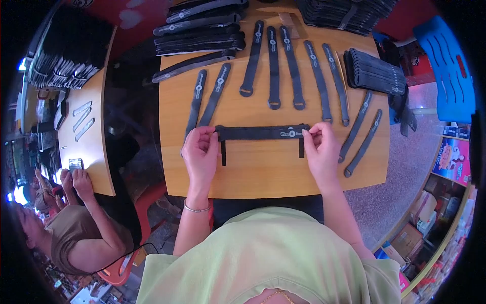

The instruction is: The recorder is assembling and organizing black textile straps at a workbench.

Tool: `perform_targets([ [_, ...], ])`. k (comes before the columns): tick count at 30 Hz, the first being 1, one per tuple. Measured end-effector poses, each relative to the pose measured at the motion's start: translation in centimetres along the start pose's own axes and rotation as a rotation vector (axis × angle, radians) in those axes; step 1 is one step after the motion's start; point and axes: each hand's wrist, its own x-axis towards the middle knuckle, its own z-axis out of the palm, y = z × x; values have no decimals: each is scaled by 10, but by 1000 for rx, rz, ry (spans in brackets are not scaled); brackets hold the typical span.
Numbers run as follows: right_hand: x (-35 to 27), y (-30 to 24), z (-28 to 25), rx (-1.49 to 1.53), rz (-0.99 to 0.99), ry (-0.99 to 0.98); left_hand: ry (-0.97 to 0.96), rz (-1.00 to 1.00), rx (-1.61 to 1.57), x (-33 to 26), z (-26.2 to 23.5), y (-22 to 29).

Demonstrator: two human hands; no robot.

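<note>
Black fabric cinch strap (258,133) level over wooden table (273,180), near two narrow black strips (224,153); left hand (199,152) and right hand (324,151) pinch opposite ends, seemingly keeping it straight; loose straps (274,66) beyond, apparently spaced for reach.

The bare left hand (199,154) and the bare right hand (325,152) stood well apart, roughly level, each pinched with its thumb against curled fingers. The bare left forearm (192,230) and bare right forearm (345,218) reached forward, slanting inward toward the hands.
</note>
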Motion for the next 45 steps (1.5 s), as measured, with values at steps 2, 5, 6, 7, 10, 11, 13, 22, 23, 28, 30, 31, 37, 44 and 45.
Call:
perform_targets([
  [2, 0, 3, 0, -11, -11, 2, -3, -7, -7, 0, 0, 1],
  [5, 0, 2, 0, -26, -20, 3, 0, -9, -18, 0, 1, 0],
  [6, 0, 2, 0, -30, -18, 2, 5, -5, -22, 0, 1, 0],
  [7, 0, 1, 0, -29, -17, 2, 5, -4, -21, -1, 1, 1],
  [10, 0, 0, 1, -48, -28, 7, -1, -4, -9, -2, 0, 3],
  [11, -1, 0, 0, -60, -26, 7, 7, 7, 1, -2, 1, 4],
  [13, -1, -1, 0, -71, -24, 7, 17, 19, 11, -2, 2, 5],
  [22, 0, -1, 1, -84, -56, 21, 25, -1, 18, -2, 2, 4],
  [23, 0, -1, 1, -82, -47, 18, 24, 4, 15, -2, 2, 4],
  [28, -1, 2, 2, -81, -45, 28, 23, 13, 7, -2, 2, 5],
  [30, -1, 3, 2, -70, -51, 23, 31, 23, -19, -4, 1, 5],
  [31, -1, 4, 2, -71, -48, 24, 28, 21, -19, -4, 2, 4],
  [37, -2, 3, 1, -91, -59, 24, 21, 42, -8, -5, 1, 3],
  [44, 0, -5, 0, -109, -86, 38, 24, 97, 37, -4, 0, 2],
  [45, 0, -7, 0, -110, -84, 36, 24, 87, 24, -4, 0, 2],
])
